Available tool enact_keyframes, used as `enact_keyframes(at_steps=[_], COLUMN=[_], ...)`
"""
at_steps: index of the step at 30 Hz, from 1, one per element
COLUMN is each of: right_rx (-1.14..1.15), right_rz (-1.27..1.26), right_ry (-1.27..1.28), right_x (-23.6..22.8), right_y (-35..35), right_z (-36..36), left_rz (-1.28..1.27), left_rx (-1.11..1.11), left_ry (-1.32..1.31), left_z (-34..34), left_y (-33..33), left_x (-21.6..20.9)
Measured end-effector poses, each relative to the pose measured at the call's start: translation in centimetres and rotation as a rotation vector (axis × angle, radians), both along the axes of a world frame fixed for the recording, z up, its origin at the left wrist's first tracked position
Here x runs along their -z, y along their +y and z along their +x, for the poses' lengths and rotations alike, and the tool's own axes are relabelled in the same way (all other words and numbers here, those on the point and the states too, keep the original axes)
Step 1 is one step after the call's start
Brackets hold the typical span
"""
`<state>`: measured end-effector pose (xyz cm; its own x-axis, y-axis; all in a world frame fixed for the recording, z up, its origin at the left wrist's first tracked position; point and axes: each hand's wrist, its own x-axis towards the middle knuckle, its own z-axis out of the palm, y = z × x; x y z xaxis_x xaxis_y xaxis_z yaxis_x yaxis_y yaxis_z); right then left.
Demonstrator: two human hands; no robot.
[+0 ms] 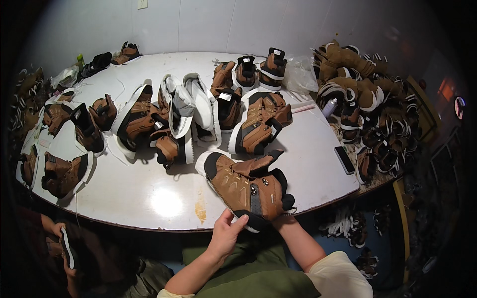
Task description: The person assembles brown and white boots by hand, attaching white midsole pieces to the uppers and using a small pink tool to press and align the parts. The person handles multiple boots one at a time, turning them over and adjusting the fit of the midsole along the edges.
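A brown and black hiking boot (246,191) with a white rim around its sole lies tilted on its side above the table's front edge, toe toward the far left. My left hand (229,229) is closed on the sole edge near the heel, thumb on the near side. At the boot's heel and collar, my right hand (283,222) goes behind the boot; its fingers are hidden. Just beyond stand a similar brown boot (258,124) and a short boot (174,148), both with white sole edges.
More boots (136,116) and pale boot soles or liners (201,107) crowd the white table (134,186). A phone (344,160) and spray can (329,108) lie right, beside a large shoe pile (377,99). At lower left, a co-worker's hands (59,231) hold a shoe.
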<state>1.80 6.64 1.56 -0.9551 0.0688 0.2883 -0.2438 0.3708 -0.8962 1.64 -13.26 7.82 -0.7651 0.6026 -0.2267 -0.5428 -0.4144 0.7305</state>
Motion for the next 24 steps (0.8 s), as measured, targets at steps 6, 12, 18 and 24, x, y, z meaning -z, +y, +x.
enact_keyframes(at_steps=[6, 12, 18, 24], right_rx=[0.012, 0.021, 0.016, 0.011], right_rz=[0.026, 0.005, -0.01, -0.025], right_ry=[0.004, -0.017, -0.033, -0.043], right_x=[-0.3, -0.4, -0.6, -0.6], right_y=[0.4, 0.7, 0.7, 0.4], right_z=[0.6, 1.3, 1.5, 1.2], left_rz=[0.045, 0.045, 0.031, 0.047], left_rx=[0.063, 0.07, 0.038, 0.022], left_ry=[-0.049, -0.023, -0.005, -0.054], left_z=[0.8, 1.0, 1.3, 1.1], left_y=[0.0, 0.1, 0.2, 0.0], left_x=[1.3, 1.3, 1.5, 0.6])
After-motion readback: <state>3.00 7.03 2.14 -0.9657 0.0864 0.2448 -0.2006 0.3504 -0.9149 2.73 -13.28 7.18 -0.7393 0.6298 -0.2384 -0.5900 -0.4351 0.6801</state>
